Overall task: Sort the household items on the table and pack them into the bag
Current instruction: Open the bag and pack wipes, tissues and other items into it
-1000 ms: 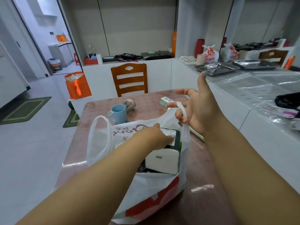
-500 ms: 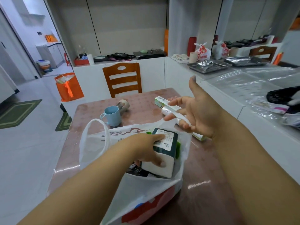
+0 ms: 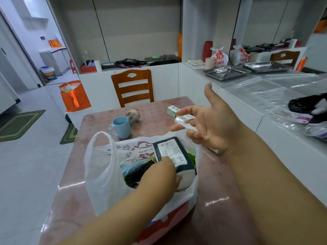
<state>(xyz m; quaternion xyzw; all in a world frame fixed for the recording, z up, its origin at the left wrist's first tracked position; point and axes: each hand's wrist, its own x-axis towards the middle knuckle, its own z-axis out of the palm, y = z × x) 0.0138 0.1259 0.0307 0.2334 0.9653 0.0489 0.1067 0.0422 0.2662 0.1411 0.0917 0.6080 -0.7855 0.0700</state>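
A white plastic bag [image 3: 104, 174] with red print stands open on the pinkish table [image 3: 217, 200]. Inside it my left hand [image 3: 159, 175] presses on a white tissue pack with a dark green top [image 3: 175, 156], beside a dark flat packet [image 3: 136, 172]. My right hand [image 3: 210, 124] holds the bag's right handle loop [image 3: 184, 123] up over its fingers, thumb raised. Behind the bag stand a light blue mug [image 3: 121, 127] and a metal tumbler lying on its side [image 3: 133, 114]. A green and white box [image 3: 174, 110] lies partly behind my right hand.
A wooden chair [image 3: 132, 87] stands at the table's far edge. A white counter [image 3: 276, 96] under clear film runs along the right, bearing steel trays [image 3: 226, 72] and a black bag [image 3: 307, 105]. An orange bag [image 3: 74, 96] sits on the floor at the left.
My left hand has pushed the tissue pack deeper into the bag. My right hand has dropped a little, still hooked in the handle. The view has shifted closer.
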